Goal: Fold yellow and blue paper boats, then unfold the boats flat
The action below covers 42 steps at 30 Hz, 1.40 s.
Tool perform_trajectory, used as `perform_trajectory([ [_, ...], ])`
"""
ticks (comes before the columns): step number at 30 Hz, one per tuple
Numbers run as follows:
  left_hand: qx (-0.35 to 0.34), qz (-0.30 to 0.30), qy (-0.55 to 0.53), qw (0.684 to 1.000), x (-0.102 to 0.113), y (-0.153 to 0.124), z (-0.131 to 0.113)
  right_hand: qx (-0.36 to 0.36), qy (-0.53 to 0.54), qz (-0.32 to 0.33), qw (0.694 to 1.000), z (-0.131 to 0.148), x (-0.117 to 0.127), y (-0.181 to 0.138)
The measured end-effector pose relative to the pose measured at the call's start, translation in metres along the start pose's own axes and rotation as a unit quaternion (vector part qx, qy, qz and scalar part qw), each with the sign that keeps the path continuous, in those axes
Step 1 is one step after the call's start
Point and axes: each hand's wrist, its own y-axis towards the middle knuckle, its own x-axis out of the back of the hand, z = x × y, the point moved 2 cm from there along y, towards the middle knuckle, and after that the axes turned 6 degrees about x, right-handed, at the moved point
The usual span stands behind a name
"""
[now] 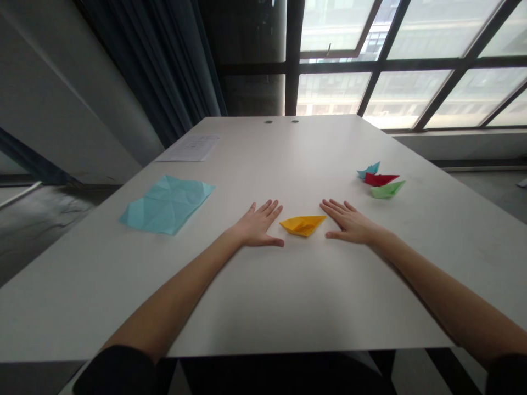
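Observation:
A yellow folded paper boat [303, 225] lies on the white table [263, 296] between my two hands. My left hand [260, 224] rests flat to the left of it, fingers spread and thumb pointing toward the boat. On the other side, my right hand [346, 221] lies palm down with its fingers apart, close to the boat's right tip. Neither hand holds anything. Past my right hand sit three more paper boats: a blue one [369, 170], a red one [381, 179] and a green one [388, 190].
A creased light-blue paper sheet [168, 206] lies on the left of the table. Behind it is a printed white sheet [190, 148] near the left edge. Two round cable holes mark the far end. A dark curtain [164, 60] and windows stand beyond.

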Motion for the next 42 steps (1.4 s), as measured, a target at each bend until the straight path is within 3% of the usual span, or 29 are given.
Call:
perform_trajectory([
  [7,0.006,0.003,-0.003,1.0,0.005,0.003,-0.003,0.044,0.146,-0.13,0.98,0.022,0.027,0.004],
  [11,0.003,-0.001,-0.011,1.0,0.005,0.002,-0.005,0.07,0.168,-0.109,0.977,0.036,0.033,0.006],
  [14,0.001,-0.002,-0.016,1.0,0.007,0.0,-0.006,0.05,0.181,-0.087,0.978,0.034,0.038,0.005],
  [17,0.001,-0.005,-0.018,1.0,0.008,-0.001,-0.006,0.01,0.165,-0.072,0.984,0.016,0.048,-0.002],
  [22,-0.001,-0.013,-0.015,1.0,0.011,-0.001,-0.007,-0.091,0.131,-0.016,0.987,-0.04,0.067,-0.032],
  [29,-0.001,-0.017,-0.008,1.0,0.01,0.002,-0.007,-0.295,0.075,0.031,0.952,-0.115,0.079,-0.09],
  [34,-0.001,-0.021,0.003,1.0,0.009,0.005,-0.009,-0.413,0.013,0.01,0.911,-0.149,0.087,-0.128],
  [42,-0.001,-0.023,0.01,1.0,0.007,0.006,-0.011,-0.472,-0.033,-0.076,0.878,-0.163,0.084,-0.149],
])
